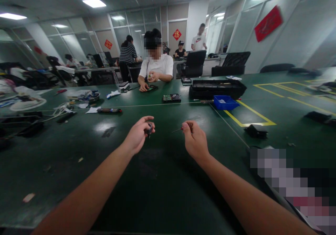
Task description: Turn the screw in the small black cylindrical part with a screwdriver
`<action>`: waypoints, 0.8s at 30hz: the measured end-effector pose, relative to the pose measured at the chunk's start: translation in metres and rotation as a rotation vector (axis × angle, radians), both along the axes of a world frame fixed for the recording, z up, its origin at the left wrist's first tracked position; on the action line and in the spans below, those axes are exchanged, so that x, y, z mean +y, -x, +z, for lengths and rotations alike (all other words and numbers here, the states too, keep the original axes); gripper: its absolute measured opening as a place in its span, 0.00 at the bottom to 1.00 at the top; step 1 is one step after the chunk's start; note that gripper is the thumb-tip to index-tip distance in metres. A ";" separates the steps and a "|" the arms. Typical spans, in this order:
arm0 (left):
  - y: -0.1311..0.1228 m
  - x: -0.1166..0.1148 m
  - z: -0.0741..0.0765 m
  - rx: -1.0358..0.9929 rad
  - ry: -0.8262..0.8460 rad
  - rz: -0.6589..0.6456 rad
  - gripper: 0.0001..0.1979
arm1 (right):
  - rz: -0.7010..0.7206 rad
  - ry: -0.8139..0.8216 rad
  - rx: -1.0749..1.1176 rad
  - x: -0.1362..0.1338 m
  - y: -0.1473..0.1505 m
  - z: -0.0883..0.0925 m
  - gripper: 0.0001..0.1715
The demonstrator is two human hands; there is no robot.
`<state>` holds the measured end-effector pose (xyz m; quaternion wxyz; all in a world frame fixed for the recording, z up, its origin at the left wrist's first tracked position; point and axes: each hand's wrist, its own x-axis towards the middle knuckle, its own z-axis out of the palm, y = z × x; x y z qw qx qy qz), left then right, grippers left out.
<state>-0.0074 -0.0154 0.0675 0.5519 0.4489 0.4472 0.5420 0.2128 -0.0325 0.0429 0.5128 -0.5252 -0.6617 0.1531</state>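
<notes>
My left hand [138,135] is raised over the green table [157,179], fingers curled round a small dark round part [148,128]. My right hand [194,140] is closed on a small screwdriver [181,128] with a reddish handle; its thin tip points left toward the part. The two hands are a short gap apart. What the part is exactly, I cannot make out.
A person in a white shirt [156,67] sits across the table handling small items. A circuit board [171,97], a blue bin [225,102], a black tray [216,88], a black object [256,131] and cluttered tools at far left [68,105] lie about. Yellow tape lines [252,123] mark the right side.
</notes>
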 end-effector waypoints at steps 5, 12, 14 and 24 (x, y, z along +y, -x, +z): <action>-0.041 -0.008 -0.025 0.297 -0.145 -0.130 0.21 | -0.015 -0.005 -0.018 0.002 0.000 -0.001 0.19; -0.040 -0.006 -0.069 0.913 -0.470 -0.200 0.20 | -0.018 0.020 -0.126 0.002 0.002 -0.003 0.22; -0.034 -0.001 -0.071 0.940 -0.528 -0.221 0.16 | -0.012 0.022 -0.079 0.003 0.002 -0.004 0.21; -0.027 0.006 -0.071 0.848 -0.469 -0.071 0.17 | 0.048 0.010 0.214 0.003 0.001 -0.008 0.16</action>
